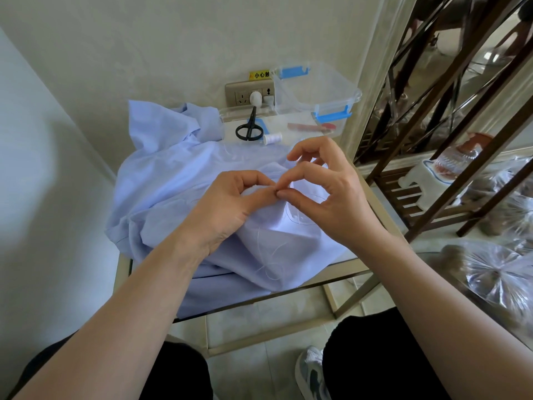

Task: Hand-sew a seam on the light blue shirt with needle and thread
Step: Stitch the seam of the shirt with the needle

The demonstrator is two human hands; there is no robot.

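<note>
The light blue shirt (173,180) lies bunched on a small glass table (291,293). My left hand (227,203) grips a raised fold of the shirt between thumb and fingers. My right hand (323,192) pinches thumb and forefinger together right at that fold, touching the left fingertips; the needle itself is too small to make out. Loose white thread (271,255) curls over the cloth below the hands. A white thread spool (272,138) lies behind the shirt.
Black scissors (249,128) lie on a clear lid near the wall socket (248,93). A clear plastic box with blue clips (317,88) stands at the back right. A brown metal shelf (432,168) with plastic bags stands to the right. My knees are under the table.
</note>
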